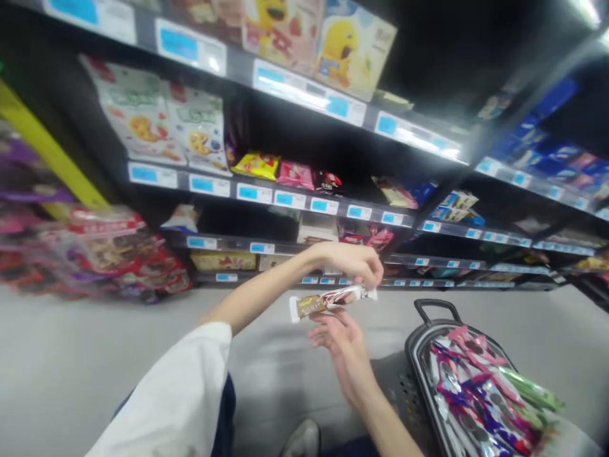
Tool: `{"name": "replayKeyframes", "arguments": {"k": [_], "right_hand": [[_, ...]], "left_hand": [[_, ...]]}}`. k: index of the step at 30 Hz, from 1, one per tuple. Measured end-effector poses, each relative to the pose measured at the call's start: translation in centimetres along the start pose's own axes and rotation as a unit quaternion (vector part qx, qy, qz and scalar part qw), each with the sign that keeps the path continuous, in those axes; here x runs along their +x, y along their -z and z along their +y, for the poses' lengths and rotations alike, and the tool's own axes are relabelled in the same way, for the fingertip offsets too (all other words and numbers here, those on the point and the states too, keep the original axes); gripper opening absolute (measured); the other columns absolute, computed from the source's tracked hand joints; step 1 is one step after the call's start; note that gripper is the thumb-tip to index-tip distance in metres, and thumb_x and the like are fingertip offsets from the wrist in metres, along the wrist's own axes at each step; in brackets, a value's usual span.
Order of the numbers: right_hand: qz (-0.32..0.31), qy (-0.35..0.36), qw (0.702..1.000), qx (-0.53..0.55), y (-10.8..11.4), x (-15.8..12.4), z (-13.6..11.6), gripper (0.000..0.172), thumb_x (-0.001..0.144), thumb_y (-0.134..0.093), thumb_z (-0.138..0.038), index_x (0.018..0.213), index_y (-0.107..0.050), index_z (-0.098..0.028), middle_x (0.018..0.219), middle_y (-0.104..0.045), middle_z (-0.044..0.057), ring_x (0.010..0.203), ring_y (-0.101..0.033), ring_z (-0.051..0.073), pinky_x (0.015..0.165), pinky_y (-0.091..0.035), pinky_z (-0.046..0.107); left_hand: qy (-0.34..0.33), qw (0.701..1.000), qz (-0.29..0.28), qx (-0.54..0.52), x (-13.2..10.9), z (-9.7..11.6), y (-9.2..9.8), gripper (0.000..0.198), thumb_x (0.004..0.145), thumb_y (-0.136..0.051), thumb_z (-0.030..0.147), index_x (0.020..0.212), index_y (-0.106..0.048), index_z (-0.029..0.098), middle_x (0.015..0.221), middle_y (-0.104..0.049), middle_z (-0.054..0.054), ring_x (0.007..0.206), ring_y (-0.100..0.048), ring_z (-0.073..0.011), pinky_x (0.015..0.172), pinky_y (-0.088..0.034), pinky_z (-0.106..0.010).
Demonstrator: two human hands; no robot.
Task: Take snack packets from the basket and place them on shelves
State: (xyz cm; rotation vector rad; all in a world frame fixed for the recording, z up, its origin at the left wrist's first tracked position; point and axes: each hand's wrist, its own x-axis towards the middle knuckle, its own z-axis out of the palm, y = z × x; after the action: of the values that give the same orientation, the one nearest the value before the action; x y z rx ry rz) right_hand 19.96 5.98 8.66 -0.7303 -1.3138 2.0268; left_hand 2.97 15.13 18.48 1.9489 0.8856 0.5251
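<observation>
A long, slim snack packet (333, 301) in a white and brown wrapper hangs nearly level above the grey floor. My left hand (354, 259) reaches across from the left, its bent fingers pinching the packet's right end. Just below, my right hand (343, 346) has its fingers stretched out and parted under the packet's middle. Whether those fingertips touch the wrapper I cannot tell. To the right of my hands stands a black shopping basket (415, 355), heaped with pink, purple and green snack packets (480, 387).
Dark store shelves with price-tag strips (295, 200) run across ahead. White snack bags (137, 114), a yellow packet (257, 165) and a pink packet (295, 174) stand on them. Bagged goods (109, 247) hang at left. My shoe (304, 438) shows below on the floor.
</observation>
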Motion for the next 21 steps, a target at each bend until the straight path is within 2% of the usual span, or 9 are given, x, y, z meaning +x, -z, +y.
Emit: {"name": "replayKeyframes", "arguments": {"k": [4,6,9,12,17,21], "right_hand": [[-0.012,-0.042,0.999,0.002,-2.0,-1.8,0.5,0.047,0.085,-0.075,-0.052,0.114,-0.065,-0.017,0.101,-0.077,0.013,0.07,-0.072,0.018,0.058,-0.053,0.025],[0.01,-0.057,0.998,-0.001,-2.2,-2.0,0.4,0.044,0.085,-0.075,-0.054,0.103,-0.068,-0.015,0.097,-0.078,0.014,0.066,-0.071,0.017,0.057,-0.052,0.025],[0.065,-0.069,0.995,0.004,-1.8,-1.5,0.1,0.04,0.082,-0.078,-0.053,0.082,-0.068,-0.014,0.091,-0.078,0.013,0.063,-0.069,0.015,0.057,-0.051,0.023],[0.108,-0.064,0.992,0.01,-1.4,-0.9,-0.1,0.037,0.077,-0.083,-0.049,0.079,-0.069,-0.014,0.085,-0.077,0.01,0.062,-0.068,0.014,0.056,-0.05,0.023],[0.12,-0.05,0.992,-0.007,-1.3,-0.8,-0.5,0.038,0.074,-0.085,-0.049,0.077,-0.07,-0.014,0.077,-0.076,0.008,0.058,-0.066,0.014,0.056,-0.049,0.024],[0.123,-0.028,0.992,-0.033,-1.1,-0.8,-0.5,0.039,0.074,-0.085,-0.05,0.076,-0.071,-0.014,0.073,-0.075,0.008,0.057,-0.066,0.014,0.056,-0.049,0.024]], "left_hand": [[-0.005,0.997,-0.071,0.005,0.9,-0.5,-0.9,0.008,0.07,-0.063,0.026,0.067,-0.065,0.019,0.064,-0.06,0.001,0.062,-0.055,-0.0147,0.056,-0.039,-0.027],[-0.009,0.996,-0.088,0.0,1.1,-0.5,-1.5,0.007,0.069,-0.063,0.025,0.065,-0.064,0.019,0.062,-0.059,0.001,0.061,-0.055,-0.0152,0.053,-0.037,-0.026],[-0.016,0.995,-0.102,-0.01,1.2,-0.6,-2.3,0.009,0.068,-0.063,0.025,0.062,-0.064,0.019,0.059,-0.058,0.0,0.057,-0.051,-0.0156,0.049,-0.034,-0.027],[-0.013,0.995,-0.102,-0.017,1.3,-1.1,-2.6,0.01,0.068,-0.062,0.026,0.061,-0.064,0.019,0.059,-0.057,-0.001,0.056,-0.049,-0.0163,0.047,-0.033,-0.028],[0.01,0.994,-0.098,-0.048,1.7,-2.0,-2.2,0.008,0.067,-0.064,0.026,0.062,-0.062,0.02,0.06,-0.055,-0.001,0.057,-0.048,-0.016,0.046,-0.032,-0.027],[-0.015,0.989,-0.129,-0.071,2.0,-2.1,-2.0,0.008,0.071,-0.065,0.027,0.067,-0.062,0.02,0.062,-0.054,0.0,0.058,-0.046,-0.0147,0.047,-0.033,-0.026]]}}
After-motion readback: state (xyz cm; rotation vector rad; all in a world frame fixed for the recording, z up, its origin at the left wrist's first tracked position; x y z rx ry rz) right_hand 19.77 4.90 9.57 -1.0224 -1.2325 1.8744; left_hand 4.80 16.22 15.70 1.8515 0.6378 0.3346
